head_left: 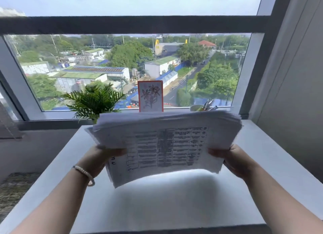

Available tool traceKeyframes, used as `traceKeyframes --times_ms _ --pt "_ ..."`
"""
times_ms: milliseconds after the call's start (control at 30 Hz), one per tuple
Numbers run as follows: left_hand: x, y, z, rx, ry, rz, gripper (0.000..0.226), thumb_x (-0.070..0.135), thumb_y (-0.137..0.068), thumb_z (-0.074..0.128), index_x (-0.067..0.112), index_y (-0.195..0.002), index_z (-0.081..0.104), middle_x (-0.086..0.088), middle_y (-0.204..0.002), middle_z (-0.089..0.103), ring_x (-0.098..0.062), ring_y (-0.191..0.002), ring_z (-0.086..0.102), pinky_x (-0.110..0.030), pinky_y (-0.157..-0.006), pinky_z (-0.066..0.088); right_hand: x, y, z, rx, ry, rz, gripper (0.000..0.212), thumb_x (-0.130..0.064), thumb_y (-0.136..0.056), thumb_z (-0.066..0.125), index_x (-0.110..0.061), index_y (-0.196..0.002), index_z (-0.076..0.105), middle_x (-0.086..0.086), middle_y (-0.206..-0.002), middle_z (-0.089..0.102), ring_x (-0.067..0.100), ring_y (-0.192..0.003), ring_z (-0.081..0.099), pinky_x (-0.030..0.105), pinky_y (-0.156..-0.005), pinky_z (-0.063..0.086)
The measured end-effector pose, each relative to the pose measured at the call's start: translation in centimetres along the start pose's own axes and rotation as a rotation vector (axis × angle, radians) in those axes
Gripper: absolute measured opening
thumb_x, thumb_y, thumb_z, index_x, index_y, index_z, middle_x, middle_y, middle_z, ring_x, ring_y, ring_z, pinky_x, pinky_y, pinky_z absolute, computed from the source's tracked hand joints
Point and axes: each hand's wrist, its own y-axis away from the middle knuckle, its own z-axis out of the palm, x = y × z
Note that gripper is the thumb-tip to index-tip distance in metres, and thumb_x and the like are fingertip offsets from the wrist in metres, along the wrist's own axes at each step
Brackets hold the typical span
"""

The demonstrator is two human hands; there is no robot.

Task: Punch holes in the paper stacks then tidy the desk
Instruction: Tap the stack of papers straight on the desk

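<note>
We hold the paper stack [167, 144] lifted off the white desk [157, 207], left hand [97, 159] and right hand [234, 161] gripping its side edges (print blurred); plant [94, 101] far left.

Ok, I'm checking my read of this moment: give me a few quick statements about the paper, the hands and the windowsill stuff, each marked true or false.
1. Both hands hold the paper stack above the desk. True: the left hand grips its left edge and the right hand its right edge.
2. The top sheet is blank. False: it carries a printed table.
3. A bracelet is on the left wrist. True.
4. The flower card lies flat on the desk. False: it stands upright at the window, behind the stack.
5. The potted plant stands to the right of the card. False: it is to the card's left.
</note>
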Motion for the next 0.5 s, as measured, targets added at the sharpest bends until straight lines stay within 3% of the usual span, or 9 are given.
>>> traceKeyframes --times_ms 100,233,400,500 --pt "-0.5 0.7 -0.1 -0.046 -0.033 -0.041 0.097 0.028 -0.016 0.097 -0.001 -0.104 0.068 -0.017 -0.106 0.071 -0.034 -0.101 0.066 -0.048 -0.094 0.048 0.3 0.6 0.0 -0.056 0.007 0.021 0.05 -0.007 -0.058 0.08 -0.008 -0.108 0.072 0.018 -0.114 0.069 0.036 -0.106 0.065 0.044 -0.089 0.055" --pt "0.5 0.2 0.9 -0.016 -0.104 -0.011 0.093 0.032 -0.019 0.097 0.002 -0.102 0.07 -0.014 -0.102 0.072 -0.033 -0.097 0.068 -0.048 -0.09 0.051 -0.4 0.5 1.3 -0.077 0.016 -0.029 0.06 -0.008 -0.062 0.081 -0.006 -0.119 0.063 0.016 -0.114 0.069 0.033 -0.106 0.066 0.048 -0.092 0.052" --pt "0.8 -0.1 3.0 0.17 -0.178 0.113 0.042 0.014 -0.053 0.092 0.009 -0.091 0.074 -0.006 -0.09 0.075 -0.026 -0.087 0.071 -0.046 -0.079 0.057 0.0 0.4 2.7 0.222 -0.019 -0.111 0.021 0.003 -0.073 0.075 -0.005 -0.092 0.07 0.012 -0.091 0.075 0.036 -0.09 0.069 0.048 -0.081 0.056" --pt "1.5 -0.4 2.9 0.176 -0.175 0.164 0.036 0.007 -0.058 0.088 0.012 -0.09 0.073 -0.003 -0.088 0.075 -0.024 -0.085 0.071 -0.04 -0.073 0.058 -0.2 0.5 2.0 0.162 -0.033 -0.106 0.051 -0.012 -0.057 0.089 -0.003 -0.103 0.069 0.013 -0.101 0.073 0.033 -0.095 0.069 0.044 -0.081 0.057"
